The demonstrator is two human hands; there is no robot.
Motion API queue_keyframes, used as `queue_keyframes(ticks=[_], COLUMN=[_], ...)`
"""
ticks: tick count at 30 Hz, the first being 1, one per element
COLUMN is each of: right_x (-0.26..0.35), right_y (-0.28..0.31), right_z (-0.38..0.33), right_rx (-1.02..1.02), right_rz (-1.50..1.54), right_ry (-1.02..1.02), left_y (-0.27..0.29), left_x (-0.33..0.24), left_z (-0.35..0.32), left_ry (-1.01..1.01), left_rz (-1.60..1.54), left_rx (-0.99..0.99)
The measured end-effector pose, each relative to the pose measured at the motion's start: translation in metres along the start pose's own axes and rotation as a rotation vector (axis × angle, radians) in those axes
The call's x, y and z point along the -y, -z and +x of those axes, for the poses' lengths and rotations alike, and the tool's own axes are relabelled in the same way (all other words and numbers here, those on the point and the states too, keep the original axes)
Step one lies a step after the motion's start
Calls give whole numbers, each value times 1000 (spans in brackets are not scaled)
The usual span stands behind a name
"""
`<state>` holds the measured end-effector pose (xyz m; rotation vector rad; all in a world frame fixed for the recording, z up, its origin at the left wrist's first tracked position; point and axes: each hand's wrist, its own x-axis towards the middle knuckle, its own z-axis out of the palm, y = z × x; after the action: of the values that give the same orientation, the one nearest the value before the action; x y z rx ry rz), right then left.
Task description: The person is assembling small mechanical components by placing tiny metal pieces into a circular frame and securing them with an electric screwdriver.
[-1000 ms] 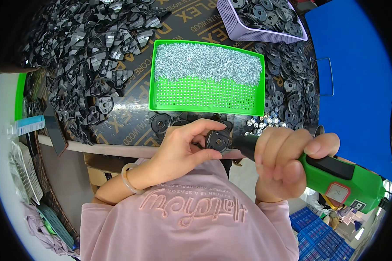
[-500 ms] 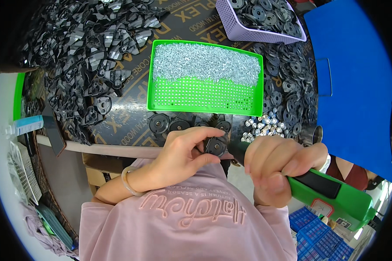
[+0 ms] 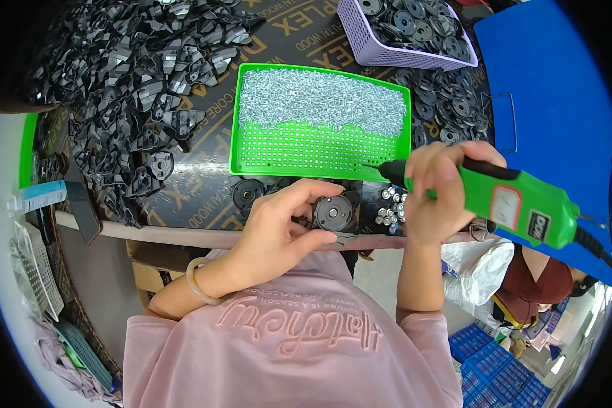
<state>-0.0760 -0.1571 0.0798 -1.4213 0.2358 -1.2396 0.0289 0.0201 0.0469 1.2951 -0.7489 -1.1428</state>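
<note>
A black disc (image 3: 332, 213), round with a brassy center and small holes about it, is near the middle of the view, at the surface's (image 3: 198, 166) six o'clock edge. The left hand (image 3: 275, 219) pinches its nine o'clock side between thumb and fingers, slightly parted. At two o'clock from it, the right hand (image 3: 443, 187) wraps closely round a green driver (image 3: 479, 190), its tip pointing to nine o'clock across the tray's (image 3: 235, 136) five o'clock corner.

The driver bears a red-edged white label (image 3: 505, 206), marked by hand, and a dark label (image 3: 538, 226) with pale letters. Gold print crosses the surface; raised lettering on the pink shirt (image 3: 285, 370) reads upside down.

The left hand partly hides more discs (image 3: 246, 193) behind it — and whatever is beneath the held one is hard to make out. The upper edge crops the lilac basket (image 3: 415, 58).
</note>
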Motion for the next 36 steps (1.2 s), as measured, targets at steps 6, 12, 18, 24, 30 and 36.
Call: queue_keyframes(ticks=[6, 12, 18, 24, 30, 36], right_x=[-13, -13, 2, 56, 72, 68], right_y=[-2, -3, -3, -17, -28, -33], right_z=[-1, -2, 1, -3, -14, -22], right_rx=[-36, -28, -22, 256, 372, 320], right_rz=[-26, -15, -56, 166, 246, 211], right_ry=[-34, -41, -9, 8, -94, -116], left_y=[1, 3, 3, 3, 2, -2], left_x=[3, 0, -1, -7, -1, -4], left_z=[-1, 0, 1, 0, 0, 1], left_ry=[-54, -40, -44, -38, -72, -44], left_rz=[-40, -72, -44, 38, 118, 58], left_rx=[-53, -79, -87, -90, -66, -62])
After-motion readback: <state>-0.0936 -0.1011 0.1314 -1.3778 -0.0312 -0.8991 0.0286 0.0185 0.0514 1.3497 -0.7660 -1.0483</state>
